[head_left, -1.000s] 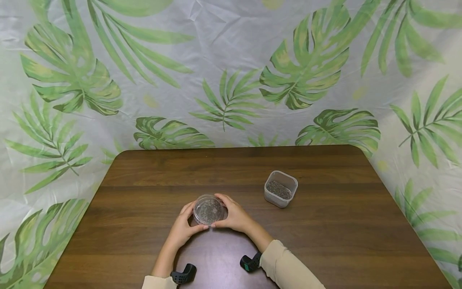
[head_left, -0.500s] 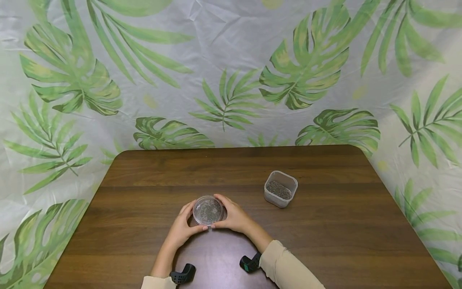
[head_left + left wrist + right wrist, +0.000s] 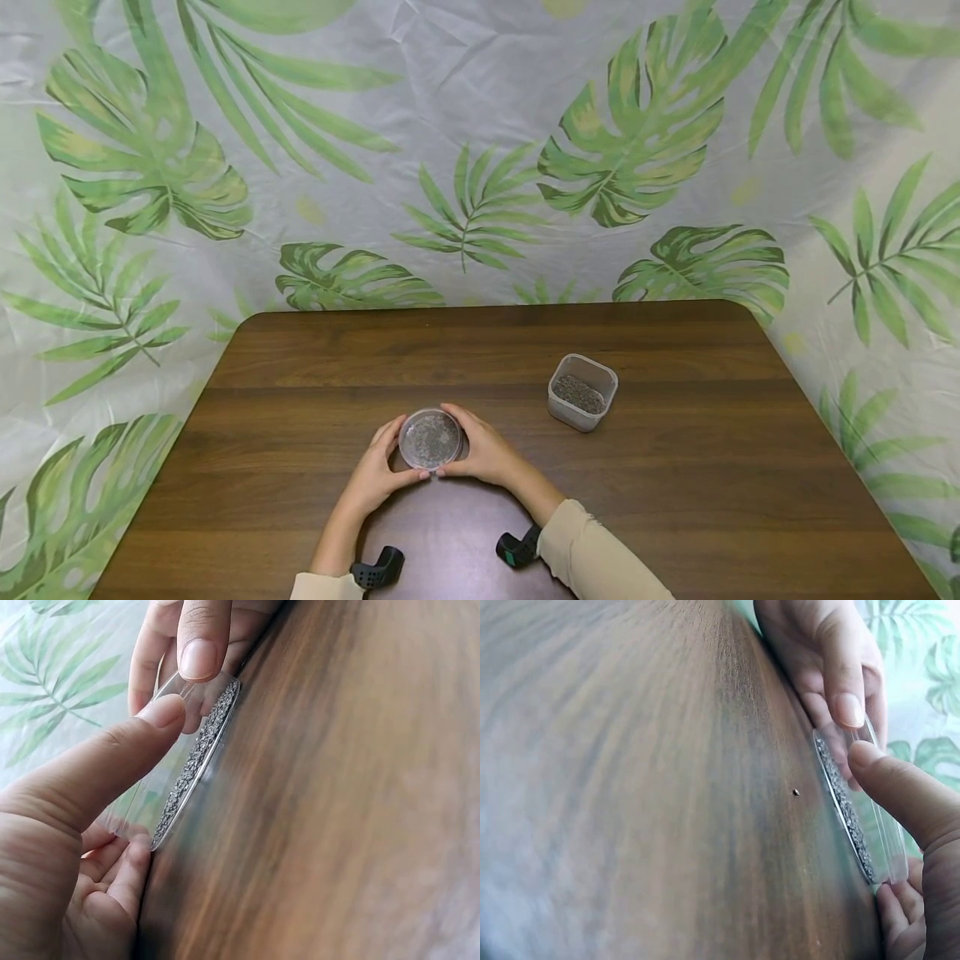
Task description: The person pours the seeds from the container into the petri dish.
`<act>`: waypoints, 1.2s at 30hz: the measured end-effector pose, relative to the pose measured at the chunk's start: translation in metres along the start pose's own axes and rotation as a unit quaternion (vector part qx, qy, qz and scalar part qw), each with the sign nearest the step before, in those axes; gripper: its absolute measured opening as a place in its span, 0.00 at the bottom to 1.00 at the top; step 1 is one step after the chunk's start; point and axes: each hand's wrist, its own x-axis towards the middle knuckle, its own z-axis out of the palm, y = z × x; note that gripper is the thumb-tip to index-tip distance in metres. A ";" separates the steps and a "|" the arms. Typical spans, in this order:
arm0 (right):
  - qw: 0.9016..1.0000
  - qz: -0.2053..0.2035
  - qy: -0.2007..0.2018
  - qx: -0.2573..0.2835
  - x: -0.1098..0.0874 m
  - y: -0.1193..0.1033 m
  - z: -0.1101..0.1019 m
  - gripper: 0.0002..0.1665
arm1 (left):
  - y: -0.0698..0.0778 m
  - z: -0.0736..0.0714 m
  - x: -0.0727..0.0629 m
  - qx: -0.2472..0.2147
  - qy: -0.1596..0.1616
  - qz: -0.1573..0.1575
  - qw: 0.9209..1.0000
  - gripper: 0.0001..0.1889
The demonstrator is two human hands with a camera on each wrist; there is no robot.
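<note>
A clear, round, shallow plastic dish with a lid [image 3: 431, 439] lies between both hands, left of the table's middle. Through its top and side I see a layer of small grey granules [image 3: 196, 761] along the bottom. My left hand [image 3: 377, 468] grips the left side, its thumb at the near edge and fingers curled round the far side. From the right, my right hand [image 3: 489, 450] grips it the same way. The two thumbs nearly meet at the rim in both wrist views. The dish [image 3: 885, 832] sits level, close over the wooden surface.
A square translucent plastic tub [image 3: 582, 393] with grey granules in it stands to the right, beyond the right hand. The brown wooden table [image 3: 712, 467] ends at a leaf-printed curtain [image 3: 480, 100]. A single dark speck [image 3: 796, 793] lies on the wood.
The dish has shifted slightly left and toward me with both hands round it, and its two rims now look more closely lined up from above. The tub has stayed put.
</note>
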 end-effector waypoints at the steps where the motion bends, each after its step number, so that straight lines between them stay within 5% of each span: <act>1: 1.000 -0.002 0.000 0.000 0.000 0.000 0.000 0.55 | 0.000 0.000 0.000 0.001 0.000 0.001 1.000 0.47; 18: 1.000 -0.011 -0.005 -0.014 0.002 -0.001 0.003 0.57 | 0.010 0.000 -0.001 0.079 0.010 0.021 0.997 0.46; 27: 1.000 -0.002 -0.006 -0.002 0.000 0.002 0.002 0.56 | -0.027 0.001 0.005 0.096 0.005 0.011 0.995 0.51; 36: 1.000 -0.012 0.016 0.012 -0.005 -0.002 -0.010 0.44 | -0.023 0.000 0.005 0.096 -0.009 0.007 0.995 0.53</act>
